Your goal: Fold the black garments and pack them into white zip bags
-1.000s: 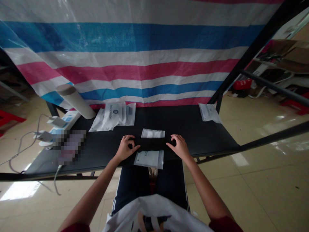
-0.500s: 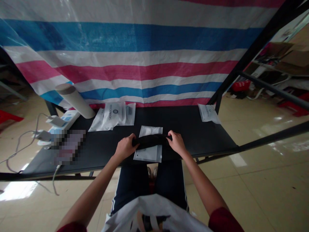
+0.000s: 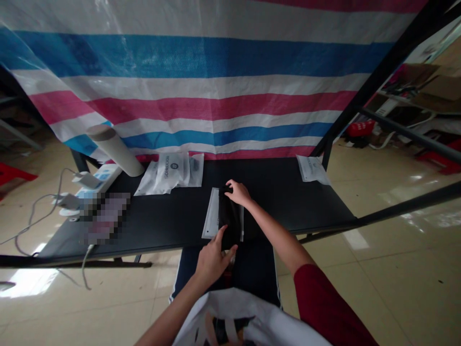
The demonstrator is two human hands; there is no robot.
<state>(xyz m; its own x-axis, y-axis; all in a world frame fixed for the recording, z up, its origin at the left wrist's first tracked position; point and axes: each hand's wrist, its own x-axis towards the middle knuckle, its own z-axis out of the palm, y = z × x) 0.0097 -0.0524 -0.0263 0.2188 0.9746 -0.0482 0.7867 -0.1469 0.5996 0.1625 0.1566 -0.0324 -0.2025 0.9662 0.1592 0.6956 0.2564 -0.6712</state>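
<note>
**Black cloth (image 3: 230, 216) lying lengthwise over a plastic bag (image 3: 211, 216) at the middle of the black table (image 3: 288, 197), both hands at the cloth.**

Left to right: a power strip (image 3: 97, 179) with plugged-in cables lay at the table's left end, beside a cardboard tube (image 3: 115, 151) and a pixelated, unreadable object (image 3: 106, 218). Flat printed packets (image 3: 167, 173) lay behind the work area. The left hand (image 3: 213, 263) was at the cloth's lower end, its fingers extended and released, not clenched. The right hand (image 3: 237, 193) was at the cloth's upper end, its fingers curled and grasping the cloth. One printed packet (image 3: 312, 169) lay at the table's far right corner.
</note>
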